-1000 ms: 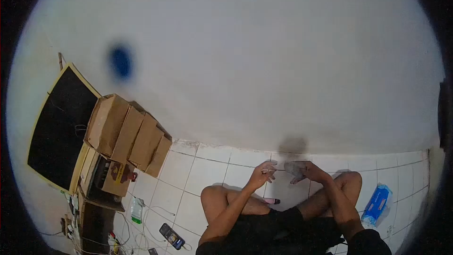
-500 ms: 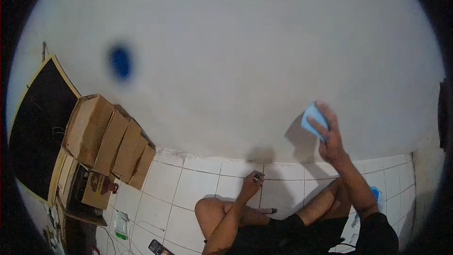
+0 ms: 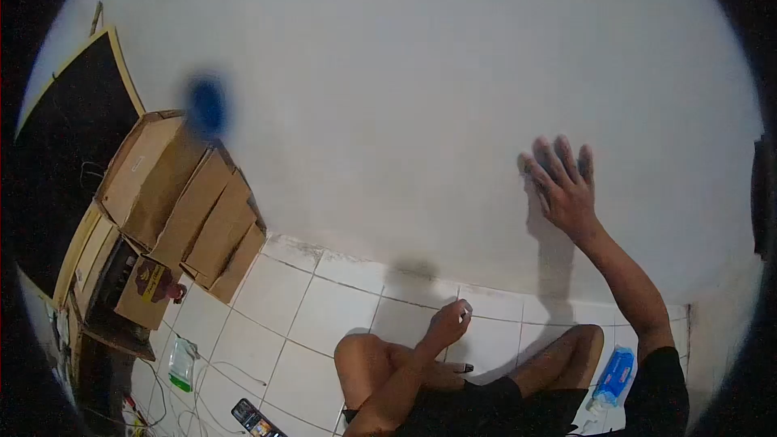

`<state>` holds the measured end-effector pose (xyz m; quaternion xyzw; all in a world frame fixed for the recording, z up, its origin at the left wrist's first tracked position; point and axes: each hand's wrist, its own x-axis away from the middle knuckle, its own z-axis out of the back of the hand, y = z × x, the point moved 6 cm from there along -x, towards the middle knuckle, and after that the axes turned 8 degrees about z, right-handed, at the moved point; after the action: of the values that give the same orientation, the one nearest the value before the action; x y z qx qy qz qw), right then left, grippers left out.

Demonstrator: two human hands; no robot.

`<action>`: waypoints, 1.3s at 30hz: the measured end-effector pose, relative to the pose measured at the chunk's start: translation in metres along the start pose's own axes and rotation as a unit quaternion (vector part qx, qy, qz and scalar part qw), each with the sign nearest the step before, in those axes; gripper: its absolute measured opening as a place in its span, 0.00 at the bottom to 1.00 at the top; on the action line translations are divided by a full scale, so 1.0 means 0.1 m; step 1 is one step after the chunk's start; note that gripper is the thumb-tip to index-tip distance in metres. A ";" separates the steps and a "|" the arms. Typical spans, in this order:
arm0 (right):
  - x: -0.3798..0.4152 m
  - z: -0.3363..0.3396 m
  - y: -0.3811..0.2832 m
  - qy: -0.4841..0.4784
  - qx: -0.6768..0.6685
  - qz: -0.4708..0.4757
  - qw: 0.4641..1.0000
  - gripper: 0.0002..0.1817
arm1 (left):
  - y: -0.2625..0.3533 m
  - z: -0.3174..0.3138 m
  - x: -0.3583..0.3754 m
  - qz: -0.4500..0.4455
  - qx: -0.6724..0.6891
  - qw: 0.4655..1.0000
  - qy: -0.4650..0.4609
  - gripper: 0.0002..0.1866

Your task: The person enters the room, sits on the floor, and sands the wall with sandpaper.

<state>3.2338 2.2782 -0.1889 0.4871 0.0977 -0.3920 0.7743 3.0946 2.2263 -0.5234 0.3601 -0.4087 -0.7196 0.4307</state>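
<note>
Phone (image 3: 255,418), one, is lying on the white-tiled floor (image 3: 333,316), among loose cables. One dark-ended tube (image 3: 464,367) is lying by the lap. Blue-and-white packet (image 3: 615,376), one, is lying beside the person's right knee; its lettering is too small to read. Left hand (image 3: 449,324) is curling closed around a small pale object (image 3: 464,311). One green-ended clear packet (image 3: 181,364) is lying left of the cables. Brown cartons (image 3: 166,186), count unclear, are standing by the wall (image 3: 405,113); one maroon-and-yellow label is showing, unreadable. Right hand (image 3: 570,198) is spreading open against the plain pale wall.
</note>
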 end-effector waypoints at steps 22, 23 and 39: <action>-0.99 0.10 -0.25 -0.009 -0.004 0.059 0.998 0.27 | -0.11 -0.01 0.02 0.027 -0.039 0.996 -0.070 0.07; -0.94 0.11 -0.20 -0.009 -0.004 0.063 0.998 0.27 | -0.11 -0.03 0.02 0.042 -0.044 0.995 -0.082 0.07; -0.05 0.11 0.34 -0.116 0.040 0.107 0.987 0.41 | -0.42 -0.23 0.08 0.134 -0.114 0.973 -0.152 0.17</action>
<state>3.2520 2.2788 -0.1572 0.4766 -0.0611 -0.3643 0.7977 3.0979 2.2247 -0.5715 0.1368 -0.4293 -0.7434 0.4942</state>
